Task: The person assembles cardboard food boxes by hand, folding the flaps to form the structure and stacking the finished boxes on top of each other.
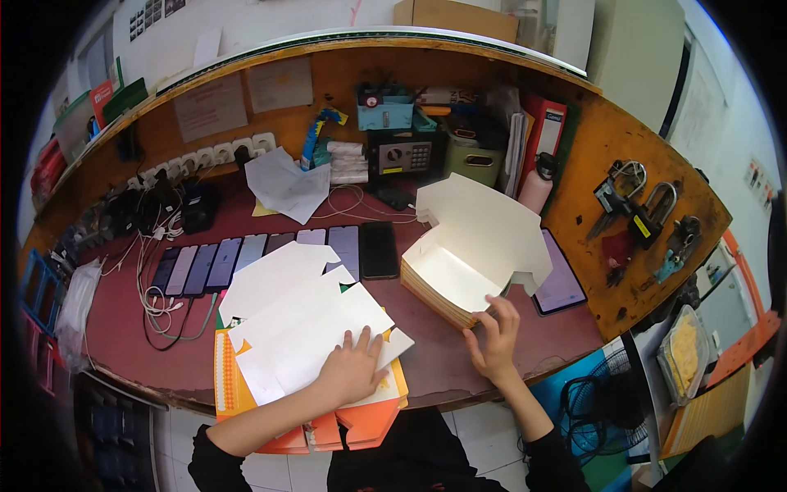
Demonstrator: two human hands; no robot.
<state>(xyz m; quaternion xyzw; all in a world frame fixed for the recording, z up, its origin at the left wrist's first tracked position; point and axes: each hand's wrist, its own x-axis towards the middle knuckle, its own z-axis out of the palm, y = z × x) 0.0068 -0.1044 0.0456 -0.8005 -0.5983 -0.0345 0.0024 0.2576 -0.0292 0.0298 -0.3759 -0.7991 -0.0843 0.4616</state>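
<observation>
My left hand point(352, 371) lies with fingers spread on a flat, die-cut cardboard box blank point(299, 328), its white inside facing up. Under it is a pile of similar blanks with orange and yellow printed faces point(234, 373), reaching past the table's front edge. To the right stands a stack of nested, part-folded boxes point(438, 302), the top one showing its pale inside and a raised lid flap point(484, 221). My right hand point(496, 340) is at the stack's near right corner, fingers curved and apart, holding nothing; whether a fingertip touches the box is unclear.
Several phones point(221, 264) lie in a row behind the blanks, beside tangled cables point(160, 305). A tablet point(559, 275) lies right of the boxes. At the back are a small safe point(406, 156), a crumpled paper point(288, 182) and a pink bottle point(537, 187). Padlocks point(652, 215) hang on the right panel.
</observation>
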